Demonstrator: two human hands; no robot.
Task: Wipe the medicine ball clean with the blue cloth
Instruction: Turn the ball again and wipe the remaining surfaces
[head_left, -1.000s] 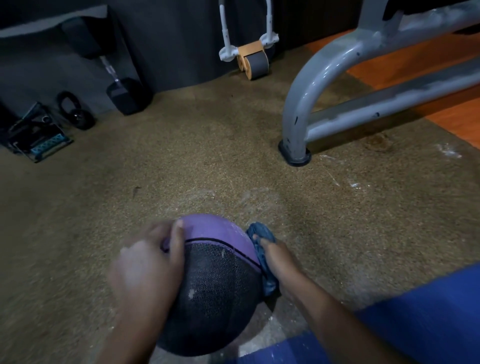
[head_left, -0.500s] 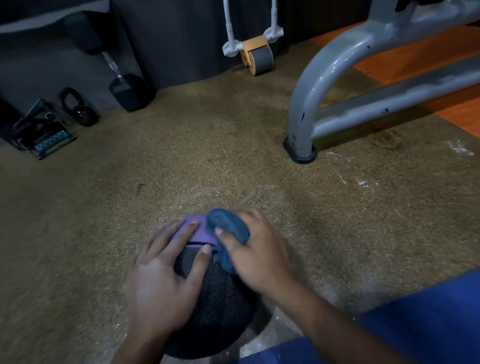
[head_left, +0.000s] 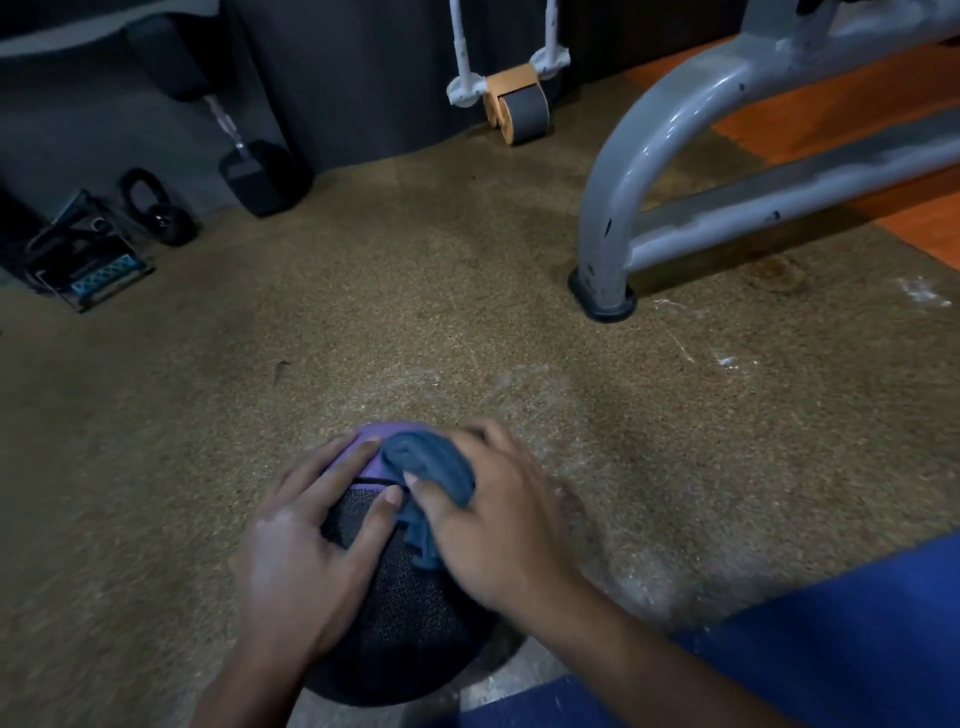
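The medicine ball (head_left: 400, 613), black mesh with a purple top panel, sits on the speckled brown floor at the bottom centre. My left hand (head_left: 306, 556) lies flat on its left side with the fingers spread and straight. My right hand (head_left: 498, 525) grips the bunched blue cloth (head_left: 434, 483) and presses it onto the top of the ball, on the seam between purple and black. The ball's right side is hidden under this hand and the cloth.
A grey metal frame leg (head_left: 605, 249) stands on the floor to the upper right. Against the far wall are an ab wheel (head_left: 517, 109), a dumbbell (head_left: 254, 171), a kettlebell (head_left: 156, 213) and a small rack (head_left: 83, 260). My blue-clad leg (head_left: 805, 649) fills the bottom right.
My right hand brought the cloth from the ball's right side up onto its top. My left hand slid lower and flattened on the left side.
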